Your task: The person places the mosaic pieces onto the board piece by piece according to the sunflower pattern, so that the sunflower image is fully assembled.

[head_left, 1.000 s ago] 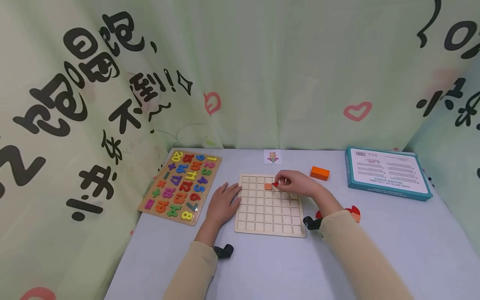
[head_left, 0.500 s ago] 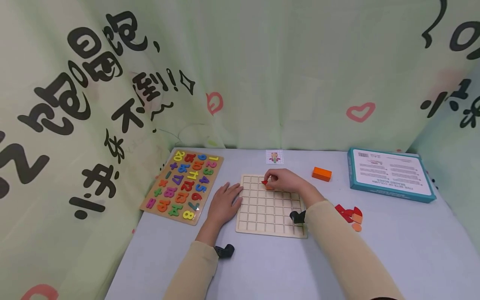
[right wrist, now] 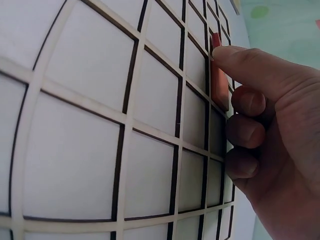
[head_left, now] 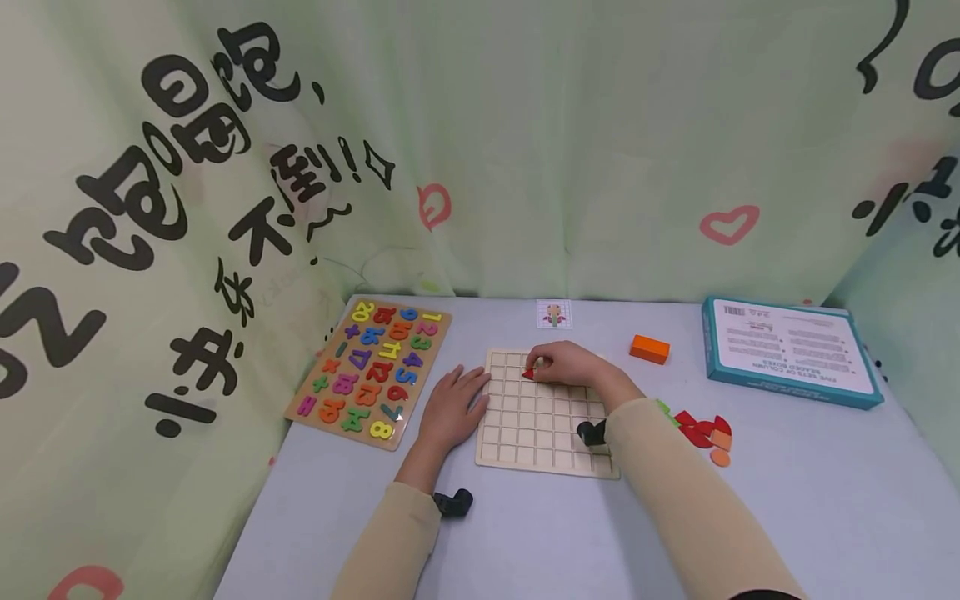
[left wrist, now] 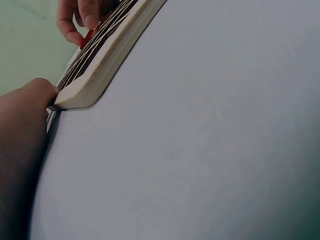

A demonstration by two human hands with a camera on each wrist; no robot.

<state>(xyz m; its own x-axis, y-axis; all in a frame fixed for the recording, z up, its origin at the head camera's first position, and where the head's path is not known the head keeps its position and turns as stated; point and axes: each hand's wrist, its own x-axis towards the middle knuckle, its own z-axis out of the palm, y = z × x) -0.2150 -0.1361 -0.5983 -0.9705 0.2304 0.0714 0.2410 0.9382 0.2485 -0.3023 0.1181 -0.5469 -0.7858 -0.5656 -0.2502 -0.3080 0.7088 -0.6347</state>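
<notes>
A wooden grid board lies flat on the table. My right hand is over its far rows, pinching a small red piece between thumb and finger. In the right wrist view the red piece sits just past an orange square tile set in a cell; the hand hides that tile in the head view. My left hand rests on the table with fingers extended, touching the board's left edge. From the left wrist, the board's side and part of the left hand show.
Several red, orange and green pieces lie right of the board. Behind it are a small picture card and an orange block. A number puzzle board is at left, a teal box at right. A curtain closes the back.
My right hand has carried the red piece leftward, from the right of the orange tile to its left, then slightly nearer. My left hand stays at the board's edge.
</notes>
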